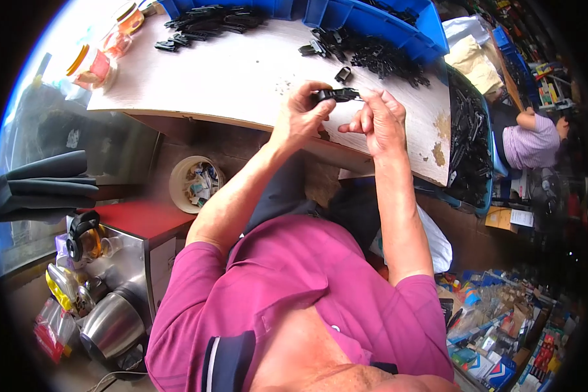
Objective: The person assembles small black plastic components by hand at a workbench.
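Above the near edge of the white table [196, 78], my left hand [300, 114] grips a small black plastic part [336, 95], fingers wrapped round its left end. My right hand [382, 121] closes at the part's right end, where a thin, light-coloured piece shows by the fingertips; its kind is too small to make out. Just beyond the hands lies a loose black piece [343, 74]. Farther back on the tabletop are a heap of small black parts [385, 62] on the right and a pile of longer black parts [209, 23] on the left.
Blue bins [379, 29] line the table's far side. A crate of black parts [470, 144] stands at its right edge. Jars with orange lids [88, 66] sit at the left corner. A waste bucket [176, 186] is below left. Another person [532, 140] sits at far right.
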`<action>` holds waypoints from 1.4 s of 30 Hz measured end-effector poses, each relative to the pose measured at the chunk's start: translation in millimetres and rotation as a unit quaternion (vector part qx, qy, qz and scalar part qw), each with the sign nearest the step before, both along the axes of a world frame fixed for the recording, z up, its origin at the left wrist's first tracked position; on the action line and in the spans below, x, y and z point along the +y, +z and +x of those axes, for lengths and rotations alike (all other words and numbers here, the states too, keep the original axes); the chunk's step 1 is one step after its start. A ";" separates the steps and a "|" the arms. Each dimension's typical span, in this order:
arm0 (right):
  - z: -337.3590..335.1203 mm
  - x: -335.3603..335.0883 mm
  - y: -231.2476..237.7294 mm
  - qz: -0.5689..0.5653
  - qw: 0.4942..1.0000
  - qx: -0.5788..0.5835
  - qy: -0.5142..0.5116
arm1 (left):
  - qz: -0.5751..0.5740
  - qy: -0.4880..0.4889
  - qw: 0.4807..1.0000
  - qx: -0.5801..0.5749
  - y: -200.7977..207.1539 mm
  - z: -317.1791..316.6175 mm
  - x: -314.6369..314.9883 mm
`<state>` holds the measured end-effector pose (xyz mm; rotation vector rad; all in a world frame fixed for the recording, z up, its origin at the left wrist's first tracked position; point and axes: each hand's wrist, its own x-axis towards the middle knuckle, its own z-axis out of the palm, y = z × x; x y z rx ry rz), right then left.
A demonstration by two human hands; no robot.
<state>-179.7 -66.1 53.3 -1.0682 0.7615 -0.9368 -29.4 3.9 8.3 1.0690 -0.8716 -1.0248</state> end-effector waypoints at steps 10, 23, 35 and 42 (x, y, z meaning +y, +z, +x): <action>-5.8 1.2 -17.0 0.003 1.000 -0.001 -0.031 | -0.003 -0.022 0.998 -0.059 -6.0 -14.3 -2.3; -6.7 2.9 -23.7 0.004 0.999 0.008 -0.039 | 0.008 -0.044 0.985 -0.164 -1.0 -6.8 -2.7; 8.8 3.7 -22.5 0.009 0.993 0.078 -0.085 | 0.017 0.077 0.992 -0.097 -0.6 -18.6 -12.7; 12.9 -18.0 -7.6 0.058 0.985 0.138 -0.086 | 0.056 0.070 0.995 0.041 3.5 -6.6 -7.5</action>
